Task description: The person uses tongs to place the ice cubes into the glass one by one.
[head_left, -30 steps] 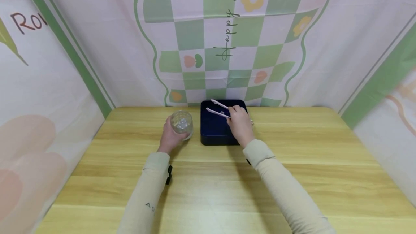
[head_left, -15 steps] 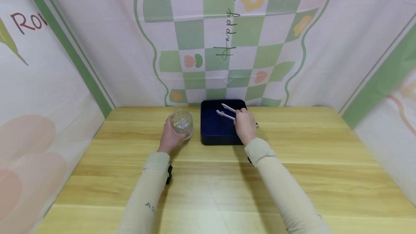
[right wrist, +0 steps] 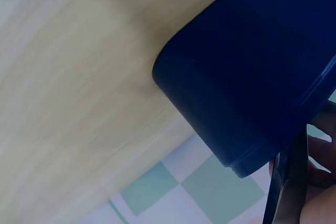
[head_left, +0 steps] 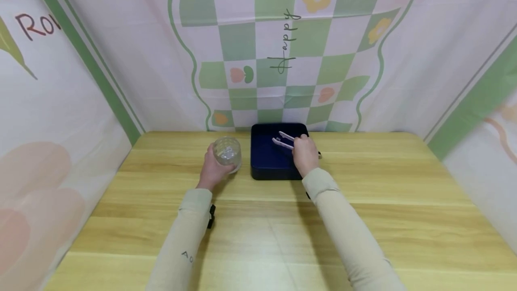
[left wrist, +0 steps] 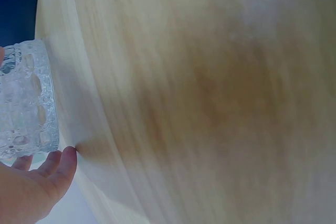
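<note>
On the left of the head view, my left hand [head_left: 212,167] grips a clear patterned glass [head_left: 228,147]. Thumb and fingers wrap its near and left sides. The left wrist view shows the glass's bumpy surface [left wrist: 26,98] with fingertips [left wrist: 65,169] under it. My right hand [head_left: 304,154] holds a pair of tongs [head_left: 284,144] over a dark blue square box [head_left: 276,174]. Their pale tips stand apart and point left, with a tiny clear bit showing near them. In the right wrist view the tongs' dark handle [right wrist: 291,182] lies by the fingers, beside the box's wall [right wrist: 236,77].
A wooden table [head_left: 258,237] bears the glass and the box. Behind the box hangs a patterned curtain [head_left: 270,98], close to the table's far edge. Another curtain [head_left: 60,116] closes off the left side.
My right hand has shifted a little to the right with the tongs, whose tips now lie further right over the box. The left hand keeps its hold on the glass.
</note>
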`<state>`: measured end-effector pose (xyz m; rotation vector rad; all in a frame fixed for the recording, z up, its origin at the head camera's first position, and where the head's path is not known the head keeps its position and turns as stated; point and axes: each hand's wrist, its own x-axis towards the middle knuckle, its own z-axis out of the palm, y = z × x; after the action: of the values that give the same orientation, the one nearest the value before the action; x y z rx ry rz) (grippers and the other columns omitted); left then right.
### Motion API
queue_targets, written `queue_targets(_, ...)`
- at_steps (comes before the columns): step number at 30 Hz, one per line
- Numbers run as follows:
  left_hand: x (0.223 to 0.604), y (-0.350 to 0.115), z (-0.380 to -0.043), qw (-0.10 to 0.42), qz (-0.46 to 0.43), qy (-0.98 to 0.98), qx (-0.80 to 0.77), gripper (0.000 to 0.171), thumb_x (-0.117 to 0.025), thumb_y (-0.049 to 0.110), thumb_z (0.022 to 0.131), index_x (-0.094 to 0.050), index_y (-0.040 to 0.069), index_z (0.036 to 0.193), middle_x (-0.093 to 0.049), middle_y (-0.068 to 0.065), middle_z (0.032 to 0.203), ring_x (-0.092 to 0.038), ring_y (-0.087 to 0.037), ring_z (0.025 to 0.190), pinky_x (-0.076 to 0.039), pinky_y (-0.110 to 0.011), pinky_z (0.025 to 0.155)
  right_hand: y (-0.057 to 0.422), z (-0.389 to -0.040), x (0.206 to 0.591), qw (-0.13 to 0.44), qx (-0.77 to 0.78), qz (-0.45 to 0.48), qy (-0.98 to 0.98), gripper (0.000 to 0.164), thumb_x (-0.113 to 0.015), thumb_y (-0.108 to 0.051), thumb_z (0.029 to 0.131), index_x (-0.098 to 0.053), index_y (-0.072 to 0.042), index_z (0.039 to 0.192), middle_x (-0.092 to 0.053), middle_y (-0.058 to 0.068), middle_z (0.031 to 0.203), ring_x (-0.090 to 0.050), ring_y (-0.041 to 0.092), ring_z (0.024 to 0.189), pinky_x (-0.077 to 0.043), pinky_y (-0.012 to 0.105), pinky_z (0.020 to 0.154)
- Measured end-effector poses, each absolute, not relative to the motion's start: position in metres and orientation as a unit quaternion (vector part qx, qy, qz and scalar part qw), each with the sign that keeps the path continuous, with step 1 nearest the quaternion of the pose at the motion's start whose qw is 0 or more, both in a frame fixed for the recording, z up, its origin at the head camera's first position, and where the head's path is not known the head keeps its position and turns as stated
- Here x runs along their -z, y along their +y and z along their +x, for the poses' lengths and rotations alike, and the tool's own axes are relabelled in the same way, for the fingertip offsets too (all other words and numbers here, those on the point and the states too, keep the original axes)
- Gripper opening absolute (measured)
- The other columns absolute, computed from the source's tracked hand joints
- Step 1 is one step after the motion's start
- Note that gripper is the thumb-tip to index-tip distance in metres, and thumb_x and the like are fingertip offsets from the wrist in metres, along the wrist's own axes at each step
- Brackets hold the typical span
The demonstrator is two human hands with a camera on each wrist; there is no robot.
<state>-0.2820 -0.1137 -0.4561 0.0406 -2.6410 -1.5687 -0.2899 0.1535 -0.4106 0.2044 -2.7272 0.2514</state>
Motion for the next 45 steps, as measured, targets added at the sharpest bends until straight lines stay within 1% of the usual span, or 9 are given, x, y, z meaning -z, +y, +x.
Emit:
queue_targets(7, 0.4586, -0.1140, -0.2834, 0.033, 0.016, -0.860, 0.509, 0.099, -0.081, 0.016, 0.070, -0.021, 0.010, 0.148, -0.036, -0.019, 0.146, -0.039, -0.038, 0.135, -0.034, -0.057, 0.111, 0.1532, -0.2927, 0.4122, 0.179, -0.069, 0.072, -0.979, 0.011, -0.068, -0.003, 0.080, -0.069, 0.008, 0.083, -0.065, 0.025, 0.088, -0.062, 0.041, 0.082, -0.053, 0.046, 0.078)
queue_targets(13, 0.4581, -0.1147, -0.2829, 0.033, 0.015, -0.862, 0.505, 0.099, -0.081, 0.016, 0.071, -0.020, 0.009, 0.149, -0.036, -0.019, 0.146, -0.039, -0.038, 0.135, -0.034, -0.058, 0.112, 0.1535, -0.2929, 0.4119, 0.141, -0.060, 0.070, -0.986, 0.012, -0.068, -0.005, 0.083, -0.071, 0.007, 0.086, -0.065, 0.024, 0.090, -0.063, 0.040, 0.083, -0.054, 0.046, 0.080)
queue_targets(16, 0.4579, -0.1150, -0.2830, 0.030, 0.019, -0.862, 0.505, 0.100, -0.081, 0.017, 0.071, -0.020, 0.010, 0.149, -0.036, -0.019, 0.146, -0.039, -0.038, 0.135, -0.034, -0.057, 0.112, 0.1531, -0.2931, 0.4118, 0.134, -0.067, 0.068, -0.986, 0.012, -0.068, -0.005, 0.084, -0.071, 0.006, 0.087, -0.065, 0.024, 0.090, -0.063, 0.040, 0.084, -0.055, 0.047, 0.078)
queue_targets(21, 0.4575, -0.1147, -0.2833, 0.031, 0.018, -0.865, 0.500, 0.100, -0.081, 0.017, 0.071, -0.018, 0.009, 0.149, -0.035, -0.020, 0.147, -0.038, -0.039, 0.136, -0.034, -0.058, 0.112, 0.1520, -0.2930, 0.4110, 0.127, -0.083, 0.063, -0.986, 0.012, -0.065, -0.003, 0.085, -0.071, 0.006, 0.088, -0.064, 0.024, 0.091, -0.063, 0.041, 0.086, -0.055, 0.050, 0.076)
queue_targets(27, 0.4590, -0.1152, -0.2843, 0.029, 0.019, -0.864, 0.502, 0.101, -0.081, 0.019, 0.071, -0.018, 0.009, 0.149, -0.034, -0.020, 0.147, -0.038, -0.038, 0.136, -0.033, -0.057, 0.112, 0.1514, -0.2941, 0.4103, 0.103, -0.086, 0.057, -0.989, 0.011, -0.065, -0.003, 0.085, -0.071, 0.005, 0.091, -0.065, 0.024, 0.093, -0.063, 0.040, 0.089, -0.056, 0.050, 0.077)
queue_targets(34, 0.4579, -0.1144, -0.2834, 0.032, 0.018, -0.865, 0.501, 0.101, -0.082, 0.019, 0.070, -0.019, 0.009, 0.149, -0.035, -0.020, 0.147, -0.038, -0.039, 0.135, -0.034, -0.058, 0.111, 0.1543, -0.2936, 0.4111, 0.108, -0.089, 0.060, -0.988, 0.010, -0.068, -0.002, 0.082, -0.070, 0.005, 0.088, -0.064, 0.023, 0.091, -0.063, 0.039, 0.087, -0.055, 0.048, 0.078)
queue_targets(41, 0.4560, -0.1134, -0.2815, 0.029, 0.023, -0.864, 0.501, 0.101, -0.082, 0.018, 0.070, -0.019, 0.010, 0.149, -0.035, -0.019, 0.148, -0.039, -0.038, 0.135, -0.034, -0.058, 0.111, 0.1577, -0.2918, 0.4102, 0.110, -0.094, 0.058, -0.988, 0.009, -0.067, -0.002, 0.083, -0.069, 0.006, 0.088, -0.063, 0.023, 0.091, -0.062, 0.038, 0.085, -0.056, 0.047, 0.075)
queue_targets(45, 0.4558, -0.1127, -0.2812, 0.027, 0.024, -0.866, 0.499, 0.100, -0.082, 0.019, 0.071, -0.020, 0.011, 0.149, -0.035, -0.018, 0.147, -0.039, -0.037, 0.135, -0.035, -0.058, 0.111, 0.1595, -0.2905, 0.4083, 0.104, -0.094, 0.058, -0.988, 0.011, -0.067, -0.003, 0.084, -0.069, 0.005, 0.091, -0.063, 0.022, 0.092, -0.062, 0.036, 0.085, -0.056, 0.045, 0.075)
